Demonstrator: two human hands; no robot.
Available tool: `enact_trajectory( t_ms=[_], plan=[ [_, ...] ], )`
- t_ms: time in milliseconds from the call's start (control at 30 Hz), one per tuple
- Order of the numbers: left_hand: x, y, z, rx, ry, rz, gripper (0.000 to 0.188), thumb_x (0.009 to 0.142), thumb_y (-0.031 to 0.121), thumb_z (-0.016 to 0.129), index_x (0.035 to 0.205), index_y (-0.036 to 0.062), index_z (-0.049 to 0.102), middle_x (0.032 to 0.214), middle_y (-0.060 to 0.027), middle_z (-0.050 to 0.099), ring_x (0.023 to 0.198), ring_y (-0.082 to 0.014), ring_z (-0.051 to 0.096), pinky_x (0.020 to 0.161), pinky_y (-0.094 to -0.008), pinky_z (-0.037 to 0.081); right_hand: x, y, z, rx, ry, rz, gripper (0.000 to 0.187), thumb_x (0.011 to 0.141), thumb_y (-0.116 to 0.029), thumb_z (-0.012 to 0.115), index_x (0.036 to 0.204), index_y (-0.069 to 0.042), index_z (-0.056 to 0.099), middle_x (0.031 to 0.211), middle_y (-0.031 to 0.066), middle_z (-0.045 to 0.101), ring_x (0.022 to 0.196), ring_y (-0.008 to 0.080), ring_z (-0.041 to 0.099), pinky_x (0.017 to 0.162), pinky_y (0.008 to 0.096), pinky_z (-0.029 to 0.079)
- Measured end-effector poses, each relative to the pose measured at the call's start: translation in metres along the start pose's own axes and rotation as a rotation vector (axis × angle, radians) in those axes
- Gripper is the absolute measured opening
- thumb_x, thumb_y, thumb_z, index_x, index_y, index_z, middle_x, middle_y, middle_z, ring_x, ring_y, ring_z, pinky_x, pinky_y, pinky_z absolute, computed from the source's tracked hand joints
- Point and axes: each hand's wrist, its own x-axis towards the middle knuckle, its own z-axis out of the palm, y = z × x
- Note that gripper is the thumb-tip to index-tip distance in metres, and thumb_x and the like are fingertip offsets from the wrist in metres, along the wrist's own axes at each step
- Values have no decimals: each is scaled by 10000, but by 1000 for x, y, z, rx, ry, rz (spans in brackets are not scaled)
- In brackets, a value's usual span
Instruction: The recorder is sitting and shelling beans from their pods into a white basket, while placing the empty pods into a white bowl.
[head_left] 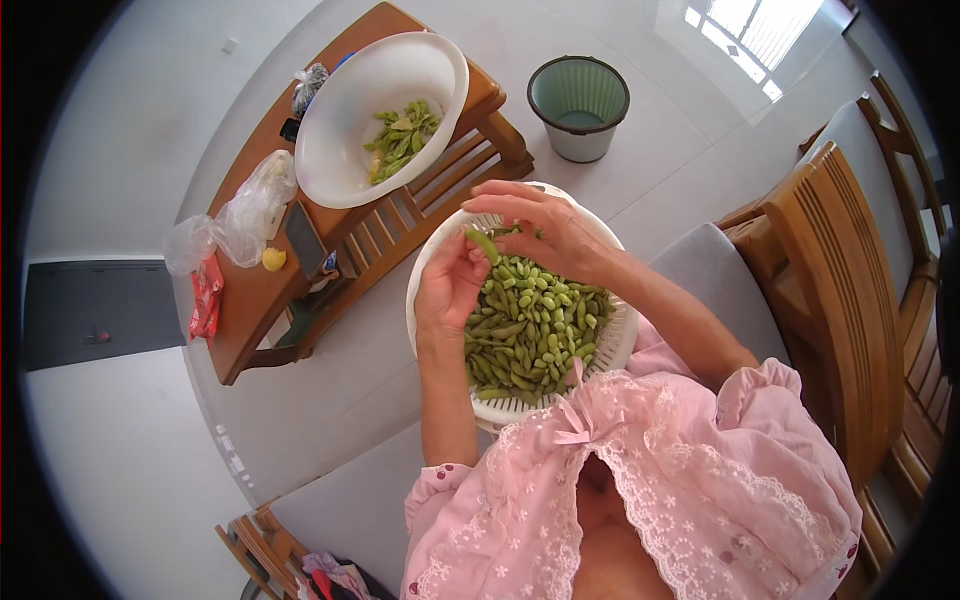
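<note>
left hand (450,285) + right hand (545,228) pinch one green pod (484,244) together over lap colander (618,345) | colander heaped with pods and beans, most left | white basin (345,165) on wooden table (250,310) holds few empty pods | early stage

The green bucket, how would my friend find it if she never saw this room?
Start at the wooden table on the left, with the big white bowl on it. Look right of that bowl, down on the pale floor: the bucket stands there alone. It is the only round green container, and it looks empty, while the bowl and the basket hold green pods.
</note>
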Motion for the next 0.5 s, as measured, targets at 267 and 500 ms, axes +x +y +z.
enact_trajectory(
  t_ms=[267,500],
  plan=[
    [-4,-4,16,330,169,222,203,834,133,536,984,-3,550,759,-40,567,602,-93,506,493,-190,389,15,8,12,14,40,13,222,741,-99,597,937,-16,535,782,126,605,727,242,590,649,326,455],
    [-4,-9,27,659,314,526,195,784,111,613,919,-29,615,653,-14,559,512,-64,455,450,-171,346,12,20,21,-37,121,-21,191,736,-116,597,891,-6,578,765,142,606,705,285,587,647,337,453]
  ],
)
